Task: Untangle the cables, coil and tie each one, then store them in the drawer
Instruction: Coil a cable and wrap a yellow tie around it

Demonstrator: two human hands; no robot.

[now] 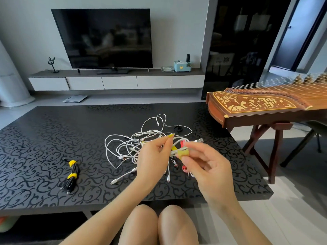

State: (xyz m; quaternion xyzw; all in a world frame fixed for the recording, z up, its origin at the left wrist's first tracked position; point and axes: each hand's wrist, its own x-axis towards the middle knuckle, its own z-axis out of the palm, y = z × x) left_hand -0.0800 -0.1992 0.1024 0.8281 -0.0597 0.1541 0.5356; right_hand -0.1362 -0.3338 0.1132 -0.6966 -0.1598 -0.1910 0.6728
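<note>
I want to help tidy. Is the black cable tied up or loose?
Tied up. The black cable lies bundled on the table, with two yellow straps wrapped round it.

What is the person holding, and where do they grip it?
A coiled white cable: the left hand pinches one end of the coil, the right hand pinches the yellow tie wrapped round it.

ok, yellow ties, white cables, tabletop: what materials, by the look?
Yellow ties: probably fabric hook-and-loop, matte, wrapped flat round the black bundle.
White cables: smooth plastic-looking jacket, loops freely.
Tabletop: hard, dark, glossy scrolls on matte ground; base material unclear.
</note>
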